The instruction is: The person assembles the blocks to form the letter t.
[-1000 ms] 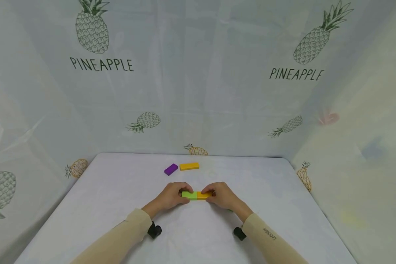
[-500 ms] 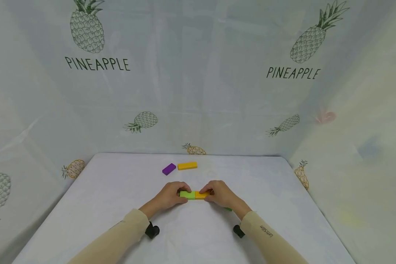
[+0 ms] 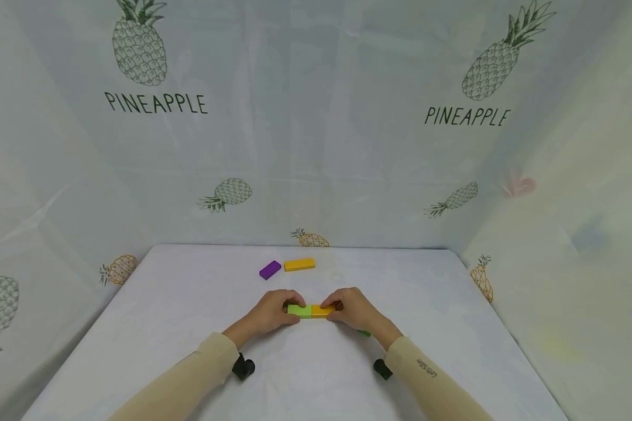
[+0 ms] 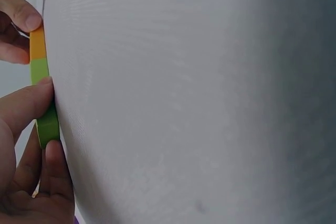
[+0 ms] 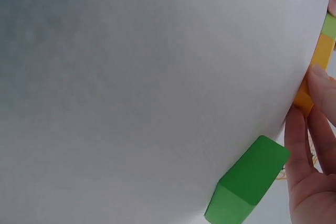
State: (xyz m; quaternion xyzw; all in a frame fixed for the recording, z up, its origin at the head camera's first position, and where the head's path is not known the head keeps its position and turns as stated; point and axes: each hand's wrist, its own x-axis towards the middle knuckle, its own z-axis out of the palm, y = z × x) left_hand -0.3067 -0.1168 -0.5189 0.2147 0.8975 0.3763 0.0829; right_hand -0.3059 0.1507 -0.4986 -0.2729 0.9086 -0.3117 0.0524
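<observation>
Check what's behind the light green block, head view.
A purple block and a yellow block lie farther back on the white table. The left hand hides some table directly behind the light green block.

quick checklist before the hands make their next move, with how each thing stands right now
1. Left hand has hold of the light green block: ok, pinched between thumb and fingers.
2. Right hand has hold of the orange block: ok, pinched likewise.
3. Those two blocks meet end to end: ok, no gap visible.
4. Those two blocks are joined firmly: cannot tell; a mere touch would look the same.
5. Dark green block is clear of the right hand: cannot tell; it lies very close.
6. Purple block and yellow block are clear of both hands: ok, they lie farther back.
</observation>
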